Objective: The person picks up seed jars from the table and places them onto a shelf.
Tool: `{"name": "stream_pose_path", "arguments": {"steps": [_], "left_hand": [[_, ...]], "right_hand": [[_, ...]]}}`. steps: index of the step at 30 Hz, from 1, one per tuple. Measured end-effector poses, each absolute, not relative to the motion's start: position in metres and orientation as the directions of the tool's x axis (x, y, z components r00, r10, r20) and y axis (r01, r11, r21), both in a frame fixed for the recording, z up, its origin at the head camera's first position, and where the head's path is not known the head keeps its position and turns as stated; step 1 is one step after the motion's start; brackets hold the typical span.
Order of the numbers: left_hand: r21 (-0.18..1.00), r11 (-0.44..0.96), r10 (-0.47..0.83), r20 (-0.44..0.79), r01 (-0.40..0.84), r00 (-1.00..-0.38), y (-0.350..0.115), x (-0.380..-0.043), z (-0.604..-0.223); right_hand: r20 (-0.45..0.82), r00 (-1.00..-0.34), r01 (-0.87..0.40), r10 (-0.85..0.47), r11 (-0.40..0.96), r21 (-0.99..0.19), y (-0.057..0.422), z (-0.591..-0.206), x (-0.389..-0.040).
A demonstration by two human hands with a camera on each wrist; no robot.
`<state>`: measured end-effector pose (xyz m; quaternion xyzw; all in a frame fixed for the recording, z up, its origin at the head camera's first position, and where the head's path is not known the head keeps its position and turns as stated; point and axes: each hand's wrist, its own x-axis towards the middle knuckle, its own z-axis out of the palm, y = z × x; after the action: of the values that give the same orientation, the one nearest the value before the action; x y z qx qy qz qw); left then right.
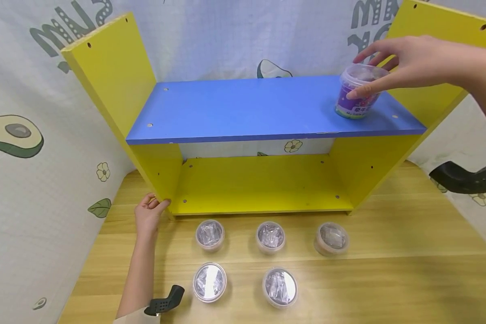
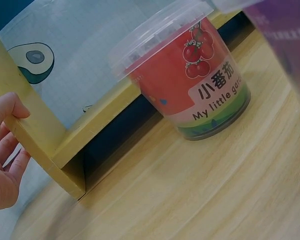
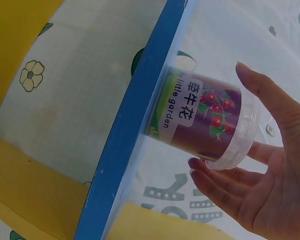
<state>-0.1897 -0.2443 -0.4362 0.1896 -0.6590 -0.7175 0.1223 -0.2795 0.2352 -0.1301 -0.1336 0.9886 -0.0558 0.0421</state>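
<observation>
A purple plastic cup (image 1: 354,96) with a clear lid and a flower label stands upright on the right end of the blue shelf board (image 1: 243,108). Around its upper part is my right hand (image 1: 421,63), fingers spread loosely. In the right wrist view the thumb (image 3: 260,82) stands apart from the cup, while the fingertips lie close to the lid rim; whether they touch is unclear. My left hand (image 1: 147,216) pinches the lower front edge of the shelf's yellow left side panel (image 2: 45,145), thumb on one face and fingers on the other.
Several lidded cups stand on the wooden table in front of the shelf, among them a red tomato cup (image 2: 190,85). The yellow bottom board (image 1: 259,184) lies below the blue one. A printed cloth (image 1: 227,40) hangs behind.
</observation>
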Motion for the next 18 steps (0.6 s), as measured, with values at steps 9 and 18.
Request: {"name": "stream_pose_path", "arguments": {"steps": [9, 18], "left_hand": [[0.990, -0.111, -0.413, -0.122, -0.083, -0.903, -0.2443, -0.1911, -0.4373], [0.992, -0.088, -0.417, -0.119, -0.091, -0.901, -0.2444, -0.1926, -0.4392]], "right_hand": [[-0.037, -0.962, -0.262, -0.269, 0.955, -0.138, 0.2357, -0.1310, -0.2774], [0.006, -0.964, -0.265, -0.267, 0.954, -0.142, 0.2356, -0.1281, -0.2756]]}}
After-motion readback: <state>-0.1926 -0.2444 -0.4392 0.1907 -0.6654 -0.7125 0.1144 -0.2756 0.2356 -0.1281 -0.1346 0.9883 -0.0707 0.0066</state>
